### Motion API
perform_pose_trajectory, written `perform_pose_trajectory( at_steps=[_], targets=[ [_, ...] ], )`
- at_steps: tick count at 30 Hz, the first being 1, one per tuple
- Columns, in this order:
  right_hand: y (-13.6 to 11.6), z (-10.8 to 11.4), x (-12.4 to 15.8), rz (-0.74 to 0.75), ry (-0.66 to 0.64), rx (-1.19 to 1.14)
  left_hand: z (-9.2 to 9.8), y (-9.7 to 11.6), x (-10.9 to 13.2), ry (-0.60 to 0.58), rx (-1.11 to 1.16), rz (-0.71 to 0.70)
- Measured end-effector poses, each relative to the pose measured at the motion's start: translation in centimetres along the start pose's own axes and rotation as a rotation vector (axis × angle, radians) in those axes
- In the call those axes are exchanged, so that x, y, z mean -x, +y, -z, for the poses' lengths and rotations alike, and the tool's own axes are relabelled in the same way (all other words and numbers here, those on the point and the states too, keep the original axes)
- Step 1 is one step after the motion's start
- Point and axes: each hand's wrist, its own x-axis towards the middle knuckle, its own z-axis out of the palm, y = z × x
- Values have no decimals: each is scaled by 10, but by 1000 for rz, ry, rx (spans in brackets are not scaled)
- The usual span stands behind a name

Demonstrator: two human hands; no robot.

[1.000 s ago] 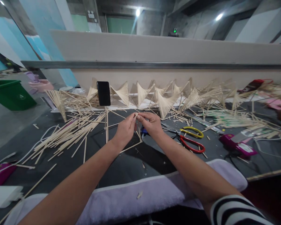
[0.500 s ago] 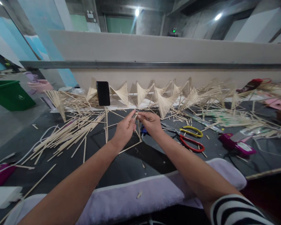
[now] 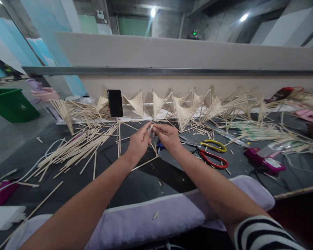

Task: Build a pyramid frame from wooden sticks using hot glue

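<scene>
My left hand [image 3: 138, 144] and my right hand [image 3: 167, 137] meet above a dark table [image 3: 67, 180], fingertips pinched together on the upper corner of a thin wooden stick frame [image 3: 135, 146]. The frame is a square of light sticks, and its lower edges rest on the table under my hands. Both hands are closed in a pinch on that corner joint. A blue object [image 3: 160, 145] peeks out just below my right hand.
Loose sticks [image 3: 75, 147] lie in a heap at the left. Finished fan-shaped stick pieces [image 3: 182, 111] line the back wall beside a black phone [image 3: 115, 103]. Yellow scissors [image 3: 215, 146] and red scissors [image 3: 214, 159] lie at the right, near a magenta tool [image 3: 264, 161]. A green bin [image 3: 11, 104] stands far left.
Both hands stay pinched on the frame corner; they have lifted and shifted very slightly. Nothing else has moved.
</scene>
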Motion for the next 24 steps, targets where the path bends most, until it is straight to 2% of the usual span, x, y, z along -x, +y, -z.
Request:
perform_pose_trajectory(
  at_steps=[7, 12, 19, 24],
  targets=[
    [-1, 2, 0, 28, -21, 51, 2, 7, -1, -13, -58, 21],
    [1, 1, 1, 78, 6, 99, 4, 7, -4, -84, -21, 30],
    [-1, 1, 0, 119, 12, 122, 4, 5, -4, -100, 0, 40],
    [-3, 1, -1, 97, 9, 96, 6, 4, -3, -131, 58, 26]
  ],
)
